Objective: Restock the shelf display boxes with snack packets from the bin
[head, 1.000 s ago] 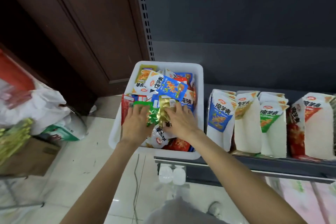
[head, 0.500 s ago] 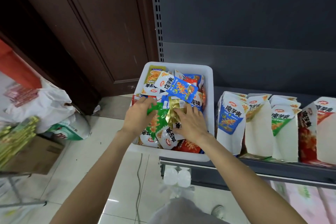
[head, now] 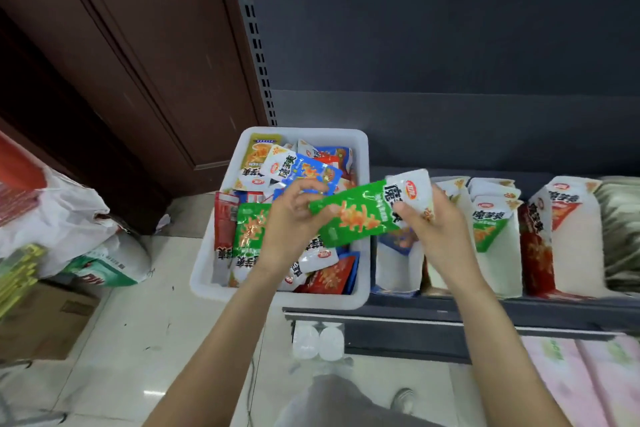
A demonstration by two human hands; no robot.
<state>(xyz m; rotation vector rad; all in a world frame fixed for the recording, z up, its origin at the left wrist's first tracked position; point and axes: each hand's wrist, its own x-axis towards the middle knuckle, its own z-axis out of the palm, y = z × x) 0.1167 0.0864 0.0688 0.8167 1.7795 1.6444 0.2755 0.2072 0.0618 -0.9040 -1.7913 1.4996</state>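
A white plastic bin (head: 362,163) sits at the left end of the dark shelf, full of mixed snack packets in green, blue, red and yellow. Both hands hold one green packet (head: 360,215) lifted above the bin's right side. My left hand (head: 294,222) pinches its lower left end. My right hand (head: 433,225) grips its white top end. Right of the bin stand several white display boxes: a blue one (head: 398,260) partly behind my right hand, a green one (head: 495,229) and a red one (head: 554,232).
The shelf's front edge (head: 450,308) runs along the bottom of the boxes. A dark back panel rises behind. On the floor at left lie white bags (head: 69,218) and a cardboard box (head: 41,319). Pink packs (head: 581,381) lie on the lower shelf.
Both hands were pressing into the packets in the bin. They have come up holding a green packet between them and moved it to the right, towards the display boxes.
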